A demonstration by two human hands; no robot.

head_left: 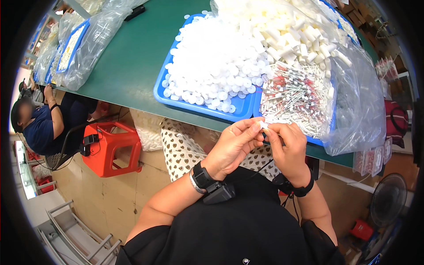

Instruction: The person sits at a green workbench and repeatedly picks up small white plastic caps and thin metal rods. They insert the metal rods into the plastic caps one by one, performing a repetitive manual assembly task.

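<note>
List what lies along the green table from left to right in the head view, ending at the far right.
Clear plastic bags → bare green table → blue tray heaped with white caps → pile of red-and-white thin sticks → clear bag at the right end.

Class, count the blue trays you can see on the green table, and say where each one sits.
3, maybe more hidden: one tray of white caps mid-table, one tray of thin tubes right of it near both hands, one bagged tray far left.

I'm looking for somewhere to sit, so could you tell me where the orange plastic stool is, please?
In the head view, the orange plastic stool stands on the floor at the left, under the near edge of the green table, beside a seated co-worker.
</note>
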